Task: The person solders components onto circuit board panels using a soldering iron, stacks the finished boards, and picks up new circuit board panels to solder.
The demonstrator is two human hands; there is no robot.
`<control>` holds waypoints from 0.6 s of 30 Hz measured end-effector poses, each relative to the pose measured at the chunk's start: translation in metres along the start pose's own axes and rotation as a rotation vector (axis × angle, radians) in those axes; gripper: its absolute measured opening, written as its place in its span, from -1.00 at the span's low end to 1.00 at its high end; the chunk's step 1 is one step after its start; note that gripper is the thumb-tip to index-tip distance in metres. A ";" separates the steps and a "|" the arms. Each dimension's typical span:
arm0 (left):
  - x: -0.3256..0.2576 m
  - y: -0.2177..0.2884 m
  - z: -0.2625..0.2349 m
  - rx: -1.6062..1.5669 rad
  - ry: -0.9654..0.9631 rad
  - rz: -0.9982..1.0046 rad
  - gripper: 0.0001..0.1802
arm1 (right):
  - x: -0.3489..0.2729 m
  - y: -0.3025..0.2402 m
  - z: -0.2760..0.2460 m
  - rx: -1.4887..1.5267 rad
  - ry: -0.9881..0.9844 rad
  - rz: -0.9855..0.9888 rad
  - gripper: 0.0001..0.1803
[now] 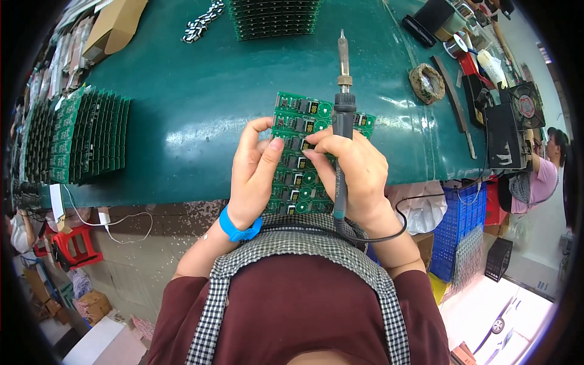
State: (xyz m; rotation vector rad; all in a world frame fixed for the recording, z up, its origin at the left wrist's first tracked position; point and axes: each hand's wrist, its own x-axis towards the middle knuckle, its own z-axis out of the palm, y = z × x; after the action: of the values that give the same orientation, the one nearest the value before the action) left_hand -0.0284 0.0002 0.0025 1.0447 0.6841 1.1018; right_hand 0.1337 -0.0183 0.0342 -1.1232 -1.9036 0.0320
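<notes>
A green circuit board panel, with repeated rows of small dark displays and round outlines, is held over the near edge of the green table. My left hand grips the panel's left edge, thumb on top and fingers behind. My right hand is closed over the panel's right side, thumb and index fingertips together near a display in the upper rows. A soldering iron rests in that same hand, its metal tip pointing away toward the far side of the table. Its black cord loops beneath my right wrist.
Stacked circuit boards stand on the left, and another stack at the far middle. Black-and-white small parts lie near it. On the right are a tape-like ring, a solder spool, a fan and another person.
</notes>
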 end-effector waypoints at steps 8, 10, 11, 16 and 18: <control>0.003 -0.002 -0.001 -0.067 0.052 -0.052 -0.70 | -0.001 -0.004 0.002 0.002 -0.013 0.044 -0.68; 0.006 -0.002 -0.004 -0.055 0.062 -0.045 -0.71 | 0.002 -0.009 -0.008 0.024 0.054 -0.003 -0.71; 0.006 -0.001 -0.006 -0.046 0.069 -0.039 -0.72 | 0.002 -0.010 -0.015 0.055 0.056 -0.005 -0.70; 0.008 0.003 -0.007 -0.042 0.103 -0.016 -0.72 | -0.001 -0.004 -0.026 0.016 0.161 0.028 -0.72; 0.009 0.003 -0.008 -0.054 0.115 -0.012 -0.72 | -0.008 0.004 -0.029 -0.010 0.208 0.075 -0.72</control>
State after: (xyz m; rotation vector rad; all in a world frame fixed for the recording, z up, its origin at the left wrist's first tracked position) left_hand -0.0332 0.0114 0.0031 0.9358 0.7475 1.1711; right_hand 0.1578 -0.0331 0.0444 -1.1578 -1.6789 -0.0506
